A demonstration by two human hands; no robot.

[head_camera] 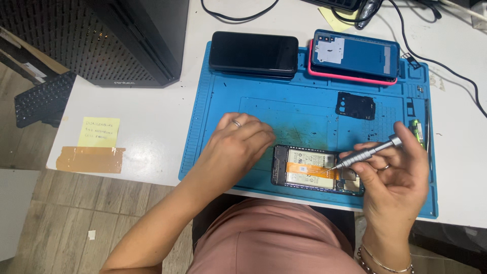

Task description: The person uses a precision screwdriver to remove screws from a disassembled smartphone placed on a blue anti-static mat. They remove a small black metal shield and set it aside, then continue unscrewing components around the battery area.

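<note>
An opened phone (309,172) lies face down on the blue work mat (304,106), its battery and an orange flex strip exposed. My right hand (398,175) grips a grey metal screwdriver (368,150), its tip over the right part of the phone's inside. My left hand (241,142), with a ring on one finger, rests on the mat with its fingers at the phone's left end, steadying it.
A black phone (253,53) and a blue back cover in a pink case (355,56) lie at the mat's far edge. A small black camera frame (355,105) sits mid-mat. A computer tower (127,35), a yellow note (100,132), tape and cables surround the mat.
</note>
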